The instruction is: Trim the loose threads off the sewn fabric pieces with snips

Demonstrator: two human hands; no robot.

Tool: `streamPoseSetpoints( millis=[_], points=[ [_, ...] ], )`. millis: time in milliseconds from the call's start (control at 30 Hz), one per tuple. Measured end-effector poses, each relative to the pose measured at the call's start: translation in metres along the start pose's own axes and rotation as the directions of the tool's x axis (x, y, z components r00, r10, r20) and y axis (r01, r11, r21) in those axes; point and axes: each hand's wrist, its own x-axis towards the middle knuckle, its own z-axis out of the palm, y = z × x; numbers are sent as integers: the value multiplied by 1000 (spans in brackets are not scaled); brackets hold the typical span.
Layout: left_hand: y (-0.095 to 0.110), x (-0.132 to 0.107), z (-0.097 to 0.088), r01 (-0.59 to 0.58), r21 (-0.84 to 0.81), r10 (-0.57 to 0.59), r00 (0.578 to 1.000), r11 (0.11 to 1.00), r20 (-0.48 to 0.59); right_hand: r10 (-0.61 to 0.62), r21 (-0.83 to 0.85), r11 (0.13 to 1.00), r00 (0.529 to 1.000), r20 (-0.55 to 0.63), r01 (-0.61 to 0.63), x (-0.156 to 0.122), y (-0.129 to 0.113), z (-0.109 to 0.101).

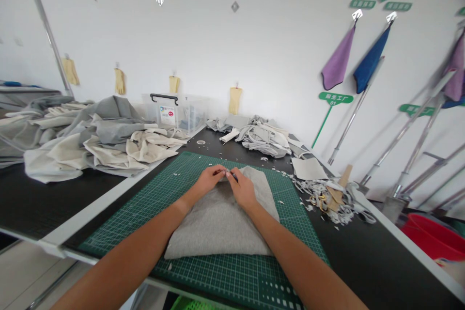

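At the far edge of a green cutting mat (290, 232), a person's left hand (209, 179) and right hand (241, 190) meet above a folded grey cloth (218, 220) lying across the middle of the mat. The right fingers (230, 175) grasp a small dark-handled tool (234, 177), its exact kind too small to tell, while the left fingers (220, 171) pinch the cloth beside it. With the tool's tip so close to those fingertips, a slip could prick skin or snag the weave, and hard pressure could make the loose cloth creep across the mat. Cut scraps (327, 201) and brass-coloured scissors (316, 199) lie heaped near the right side of the black worktop (366, 256), where a careless sleeve could drag the blades toward the edge.
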Motion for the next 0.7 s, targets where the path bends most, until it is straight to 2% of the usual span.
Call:
streamPoseSetpoints(
  millis=[500, 700],
  points=[
    [-1, 1, -2, 23, -13, -23, 1000, 1000, 11, -27, -59, 998, 999, 31, 29, 1, 3, 2],
    [-1, 1, -2, 18, 0, -18, 999, 1000, 33, -48, -41, 998, 999, 11, 49, 2, 6, 2]
  ],
)
